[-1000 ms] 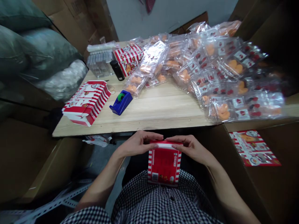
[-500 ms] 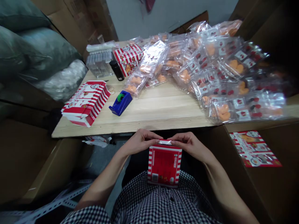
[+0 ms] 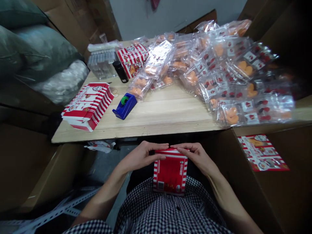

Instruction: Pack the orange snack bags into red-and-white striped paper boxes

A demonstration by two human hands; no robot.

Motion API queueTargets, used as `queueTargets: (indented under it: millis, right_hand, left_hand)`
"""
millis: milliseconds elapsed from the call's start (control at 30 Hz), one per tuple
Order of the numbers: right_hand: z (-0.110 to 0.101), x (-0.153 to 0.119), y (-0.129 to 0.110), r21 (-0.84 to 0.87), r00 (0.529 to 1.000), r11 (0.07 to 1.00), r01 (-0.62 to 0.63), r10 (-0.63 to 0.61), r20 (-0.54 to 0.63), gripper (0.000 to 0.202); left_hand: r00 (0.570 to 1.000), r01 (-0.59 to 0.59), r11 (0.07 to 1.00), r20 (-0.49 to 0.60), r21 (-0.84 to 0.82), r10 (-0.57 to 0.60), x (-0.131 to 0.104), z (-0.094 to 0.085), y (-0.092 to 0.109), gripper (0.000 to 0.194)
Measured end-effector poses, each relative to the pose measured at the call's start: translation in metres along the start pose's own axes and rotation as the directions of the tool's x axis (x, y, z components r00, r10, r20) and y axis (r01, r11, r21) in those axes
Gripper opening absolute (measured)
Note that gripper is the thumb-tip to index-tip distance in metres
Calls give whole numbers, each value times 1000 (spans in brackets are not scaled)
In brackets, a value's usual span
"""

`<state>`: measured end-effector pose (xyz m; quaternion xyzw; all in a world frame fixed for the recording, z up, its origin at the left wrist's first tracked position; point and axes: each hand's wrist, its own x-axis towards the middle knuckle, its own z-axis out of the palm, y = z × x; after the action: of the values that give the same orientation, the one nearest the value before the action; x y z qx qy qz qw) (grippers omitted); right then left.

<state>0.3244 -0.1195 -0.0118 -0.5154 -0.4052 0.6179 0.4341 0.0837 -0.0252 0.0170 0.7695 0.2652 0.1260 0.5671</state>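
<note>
A red-and-white striped cardboard box (image 3: 170,174) stands upright in my lap, its printed panel with a barcode facing me. My left hand (image 3: 143,154) grips the box's top left corner, fingers along the top edge and thumb on the near face. At the top right, my right hand (image 3: 196,154) holds the same box, its fingers lying over the top flap. The box's far side is hidden. On the table before me sits a blue tape dispenser (image 3: 126,109) with a green roll.
Stacked flat striped cartons (image 3: 87,104) lie on the table's left. Clear plastic packets (image 3: 207,68) with orange pieces spread over its back and right. A black cylinder (image 3: 120,72) stands near a clear plastic case (image 3: 102,65). A cardboard box (image 3: 287,195) at right holds a printed striped package (image 3: 264,152).
The top flap, upright between my fingertips before, is now pressed down at the box's top. Both hands have lowered a little and flattened over the top edge.
</note>
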Motion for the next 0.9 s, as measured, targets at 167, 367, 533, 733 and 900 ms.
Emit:
queueTargets:
  millis: [167, 367, 533, 733, 900]
  right_hand:
    - [5, -14, 6, -200, 974, 953, 226, -220, 48, 36]
    - [12, -17, 5, -322, 949, 893, 316, -297, 108, 46]
    - [16, -14, 0, -326, 954, 897, 297, -268, 131, 58]
    - [15, -13, -1, -292, 957, 914, 282, -249, 148, 62]
    - [9, -10, -2, -228, 964, 941, 251, -221, 148, 63]
  left_hand:
    - [998, -35, 995, -47, 94, 40, -5, 2, -10, 34]
    - [992, -80, 970, -82, 231, 101, 6, 16, 3, 33]
    - [995, 19, 989, -103, 145, -4, 20, 31, 16, 31]
    - [998, -1, 995, -61, 97, 7, 35, 25, 14, 27]
    - [997, -13, 999, -74, 33, 15, 39, 25, 8, 26]
